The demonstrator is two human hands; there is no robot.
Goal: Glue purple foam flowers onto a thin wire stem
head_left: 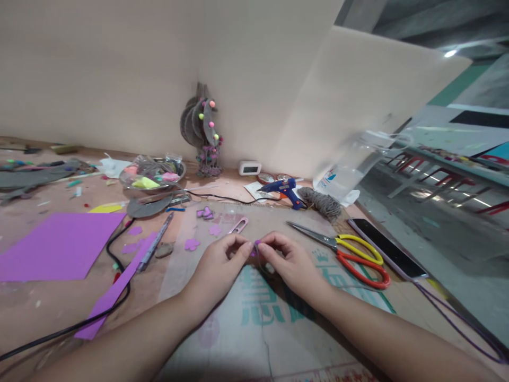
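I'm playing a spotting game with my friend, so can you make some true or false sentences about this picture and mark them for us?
1. The left hand and right hand meet at a small purple piece. True.
2. The scissors lie right of the hands. True.
3. The scissors' handles are both green. False: one is yellow, the other red-orange.
4. A phone lies beside the scissors. True.
5. The phone stands upright. False: it lies flat.
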